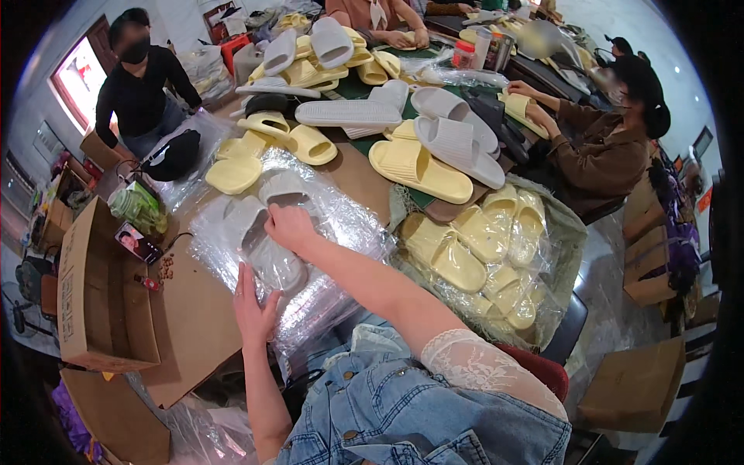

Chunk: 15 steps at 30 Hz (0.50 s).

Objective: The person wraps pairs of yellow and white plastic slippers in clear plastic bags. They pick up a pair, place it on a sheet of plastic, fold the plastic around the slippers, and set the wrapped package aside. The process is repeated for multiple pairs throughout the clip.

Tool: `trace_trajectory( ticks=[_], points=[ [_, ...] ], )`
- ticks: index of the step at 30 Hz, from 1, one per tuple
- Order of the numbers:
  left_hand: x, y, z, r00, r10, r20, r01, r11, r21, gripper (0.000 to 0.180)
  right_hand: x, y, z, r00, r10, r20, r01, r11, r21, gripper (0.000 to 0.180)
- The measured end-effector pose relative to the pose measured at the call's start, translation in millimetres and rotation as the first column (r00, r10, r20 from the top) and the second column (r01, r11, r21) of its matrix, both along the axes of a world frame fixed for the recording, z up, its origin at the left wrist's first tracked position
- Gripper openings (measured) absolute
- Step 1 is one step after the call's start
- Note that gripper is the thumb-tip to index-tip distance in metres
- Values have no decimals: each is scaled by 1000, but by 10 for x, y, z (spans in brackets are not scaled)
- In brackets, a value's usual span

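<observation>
A pair of light grey slippers lies on a stack of clear plastic bags in front of me, partly covered by clear film. My left hand is open beside the near end of the pair, its fingers stretched out and thumb apart. Over the middle of the pair, my right hand has its fingers curled together at the slippers' straps. What those fingertips pinch, slipper edge or film, is hidden.
Yellow slippers in clear bags fill a green woven sack at right. Loose slippers pile beyond. An open cardboard box and a lit phone stand at left. Co-workers surround the table; one at right holds a yellow slipper.
</observation>
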State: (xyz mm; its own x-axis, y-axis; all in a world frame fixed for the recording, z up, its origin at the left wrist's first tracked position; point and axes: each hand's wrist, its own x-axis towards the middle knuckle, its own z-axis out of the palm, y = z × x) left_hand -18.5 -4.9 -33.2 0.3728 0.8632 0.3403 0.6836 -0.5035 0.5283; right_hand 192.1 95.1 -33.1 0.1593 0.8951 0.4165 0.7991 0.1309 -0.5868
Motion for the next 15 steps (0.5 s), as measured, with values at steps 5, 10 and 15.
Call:
trace_trajectory(
  ticks=[5,10,15],
  points=[
    [-19,26,-86,988,4,156,-1,1000,-19,75,265,-387,41,998,51,-45,-51,999,21,19],
    [-12,56,-91,999,-6,43,4,998,55,61,917,-1207,129,979,189,-70,-191,982,-15,22],
    [47,10,-14,999,34,11,-35,999,15,56,1700,-2259,418,983,183,15,-176,963,-204,20]
  ],
)
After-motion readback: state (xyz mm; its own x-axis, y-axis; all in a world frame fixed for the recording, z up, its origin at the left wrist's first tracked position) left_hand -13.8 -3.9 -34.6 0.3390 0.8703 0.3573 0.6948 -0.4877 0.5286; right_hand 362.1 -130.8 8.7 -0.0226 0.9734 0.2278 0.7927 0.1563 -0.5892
